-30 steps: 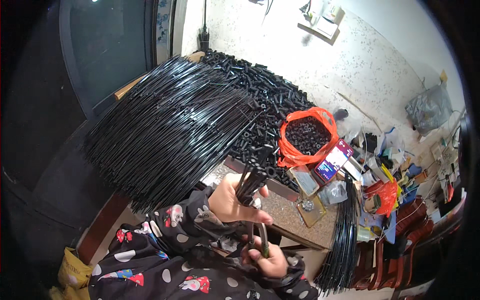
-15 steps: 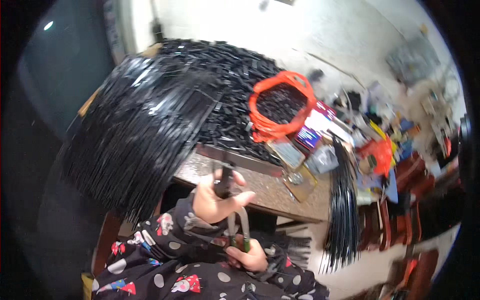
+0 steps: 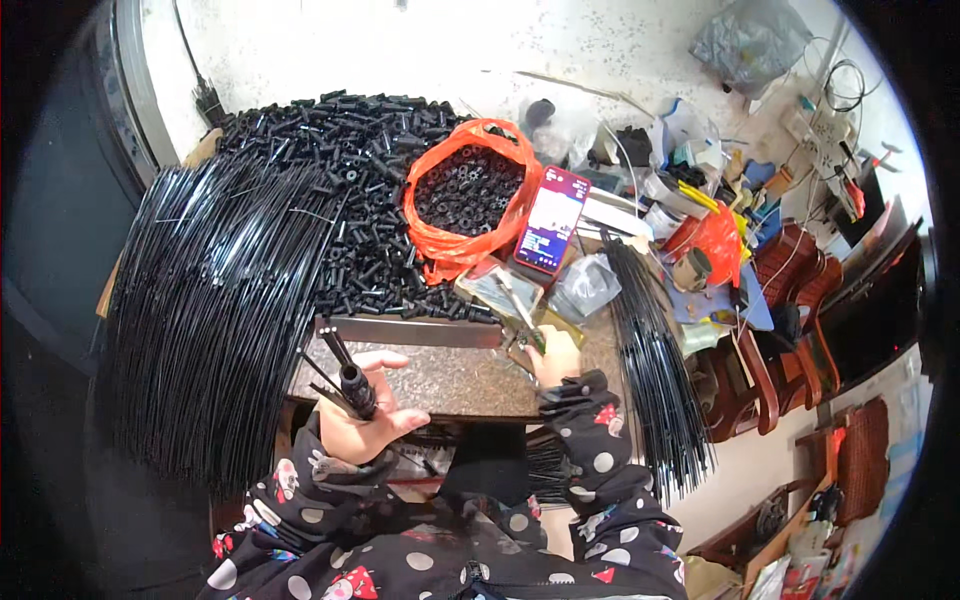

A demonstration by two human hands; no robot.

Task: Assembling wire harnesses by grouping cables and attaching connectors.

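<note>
Over the table's front edge, my left hand [image 3: 352, 430] holds a black tubular plastic part [image 3: 356, 388] with several thin black rods sticking out of it. Its thumb and forefinger are spread, while the remaining fingers, partly hidden, keep the part in the palm. My right hand [image 3: 557, 358] is closed round a slim tool with a green section [image 3: 537, 343] and a pale grey length; its exact kind is unclear. That tool reaches over a clear-lidded box [image 3: 500, 287] on the table [image 3: 470, 380]. A large heap of black tubular plastic parts [image 3: 350, 150] lies beyond my left hand.
Long black rods [image 3: 210, 320] hang in a thick bundle at the left; a smaller bundle [image 3: 660, 370] drapes at the right. An orange plastic bag [image 3: 425, 240] holds small black ring-shaped pieces. Beside it lie a lit phone [image 3: 552, 220], a clear plastic bag [image 3: 585, 287] and clutter. A metal strip [image 3: 410, 332] edges the heap.
My right hand has moved from near my lap up and right to the box, carrying the green-sectioned tool. My left hand has shifted left with the black part. The view has turned rightward.
</note>
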